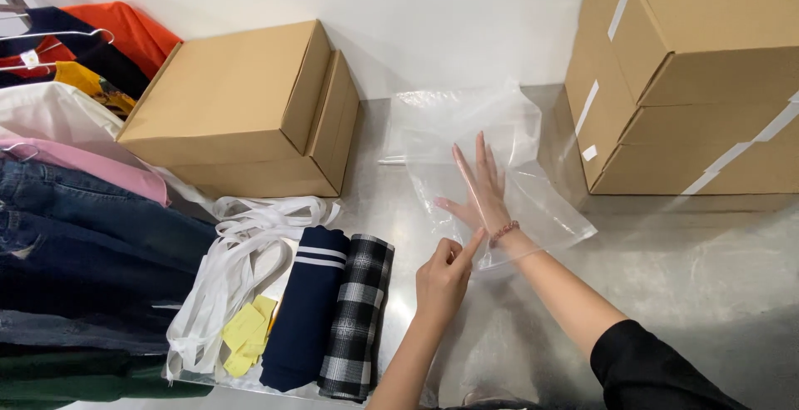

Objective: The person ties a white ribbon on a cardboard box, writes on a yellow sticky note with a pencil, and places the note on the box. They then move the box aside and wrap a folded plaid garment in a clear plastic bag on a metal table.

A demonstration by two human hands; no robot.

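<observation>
On table [666,268], clear bag [491,168] lies lengthwise away, mouth twd hands.

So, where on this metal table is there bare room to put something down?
Bare table lies right of the plastic bag, below the stacked cartons. It is crowded on the left: flat box, rolled fabrics, white straps.

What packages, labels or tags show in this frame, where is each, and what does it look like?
Clear plastic bag: centre of the steel table, right hand inside it, left hand pinching its edge.
Flat brown cardboard box: upper left, plain.
Stacked brown cartons: upper right, bound with white strapping.
Yellow paper tags: lower left, on white straps.
White tag: far left, on hanger.
</observation>
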